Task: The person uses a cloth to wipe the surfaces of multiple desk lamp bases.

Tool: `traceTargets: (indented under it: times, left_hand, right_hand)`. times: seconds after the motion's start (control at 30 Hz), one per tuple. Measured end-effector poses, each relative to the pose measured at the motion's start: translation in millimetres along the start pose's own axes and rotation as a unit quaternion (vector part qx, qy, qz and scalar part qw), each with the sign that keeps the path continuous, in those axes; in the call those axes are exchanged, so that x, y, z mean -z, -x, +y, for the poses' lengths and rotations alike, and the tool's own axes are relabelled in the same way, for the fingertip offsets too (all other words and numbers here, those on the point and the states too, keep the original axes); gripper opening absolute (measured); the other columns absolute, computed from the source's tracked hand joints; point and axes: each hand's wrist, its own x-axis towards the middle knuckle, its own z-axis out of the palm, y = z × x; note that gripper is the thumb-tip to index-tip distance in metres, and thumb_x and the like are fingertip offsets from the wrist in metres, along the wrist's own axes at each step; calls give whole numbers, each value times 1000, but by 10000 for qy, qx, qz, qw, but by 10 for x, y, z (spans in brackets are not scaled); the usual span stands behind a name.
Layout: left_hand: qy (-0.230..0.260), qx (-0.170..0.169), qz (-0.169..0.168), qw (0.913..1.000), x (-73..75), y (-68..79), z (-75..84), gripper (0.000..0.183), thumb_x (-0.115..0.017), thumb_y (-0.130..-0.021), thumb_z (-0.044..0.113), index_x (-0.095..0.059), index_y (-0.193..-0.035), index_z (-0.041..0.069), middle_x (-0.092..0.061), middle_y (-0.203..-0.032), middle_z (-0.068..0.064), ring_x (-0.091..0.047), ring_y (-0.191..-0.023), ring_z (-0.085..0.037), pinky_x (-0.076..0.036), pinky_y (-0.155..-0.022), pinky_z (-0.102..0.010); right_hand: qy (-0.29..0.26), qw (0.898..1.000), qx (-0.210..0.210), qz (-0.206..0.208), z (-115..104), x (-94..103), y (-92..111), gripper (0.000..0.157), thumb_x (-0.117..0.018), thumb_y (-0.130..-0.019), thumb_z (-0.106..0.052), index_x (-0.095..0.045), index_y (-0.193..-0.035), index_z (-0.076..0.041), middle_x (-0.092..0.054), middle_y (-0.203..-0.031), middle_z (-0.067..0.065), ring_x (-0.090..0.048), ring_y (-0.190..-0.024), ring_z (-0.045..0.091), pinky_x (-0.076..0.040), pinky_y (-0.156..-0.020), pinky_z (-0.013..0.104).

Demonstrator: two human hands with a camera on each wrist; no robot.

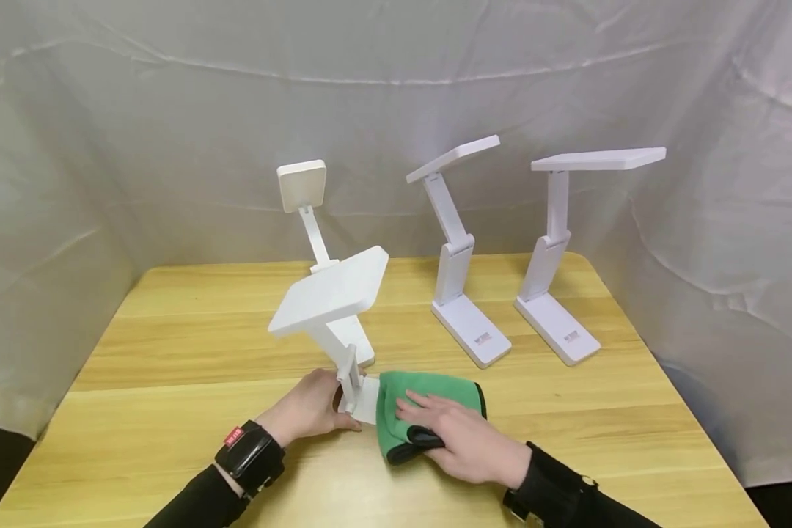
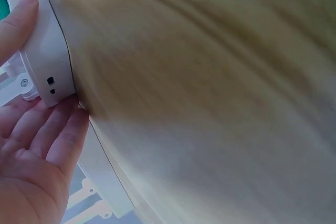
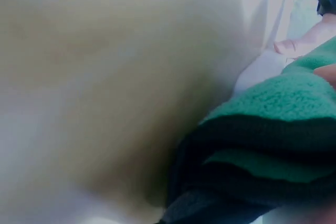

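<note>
A white folding desk lamp (image 1: 333, 293) stands near the front of the table, its flat head tilted over its base. My left hand (image 1: 313, 407) grips the rear end of the lamp's base (image 2: 50, 51), thumb on one side and fingers on the other; two small dark openings show on that end in the left wrist view. A folded green cloth (image 1: 429, 389) with black edging covers the other end of the base. My right hand (image 1: 465, 436) lies on the cloth, fingers extended and pressing it. In the right wrist view the cloth (image 3: 283, 98) hides most of the base.
Behind the held lamp stands another white lamp (image 1: 302, 187), partly hidden by it. Two more unfolded lamps, one at centre right (image 1: 455, 271) and one farther right (image 1: 546, 268), stand on the wooden table (image 1: 191, 330). A pale curtain (image 1: 383, 88) hangs around the back and sides.
</note>
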Motion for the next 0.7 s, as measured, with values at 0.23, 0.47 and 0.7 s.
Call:
traceTargets:
  times: [0.23, 0.47, 0.7]
  left_hand:
    - [-112, -82, -47, 9999, 13, 8, 9, 31, -81, -68, 24, -60, -88, 16, -59, -73, 7, -55, -66, -8, -49, -57, -24]
    - [-136, -61, -20, 9999, 8, 4, 1, 54, -84, -64, 33, -61, -108, 12, -64, -87, 6, -58, -74, -8, -52, -67, -27]
    - [-82, -31, -14, 10000, -7, 3, -15, 63, -86, -61, 34, -59, -112, 8, -67, -95, -2, -60, -80, -12, -53, -73, -31]
  right_hand:
    - [304, 9992, 266, -20, -84, -51, -357, 52, -59, -86, -14, -48, -137, -6, -43, -144, 11, -28, -138, 29, -27, -112, 45]
    - [191, 9985, 500, -123, -82, -73, -102, 59, -57, -82, -6, -45, -140, -9, -41, -146, 7, -28, -138, 26, -28, -111, 45]
    - [21, 9999, 115, -119, 25, 36, -54, 55, -57, -86, -9, -46, -139, -9, -41, -146, 8, -29, -138, 28, -30, -109, 49]
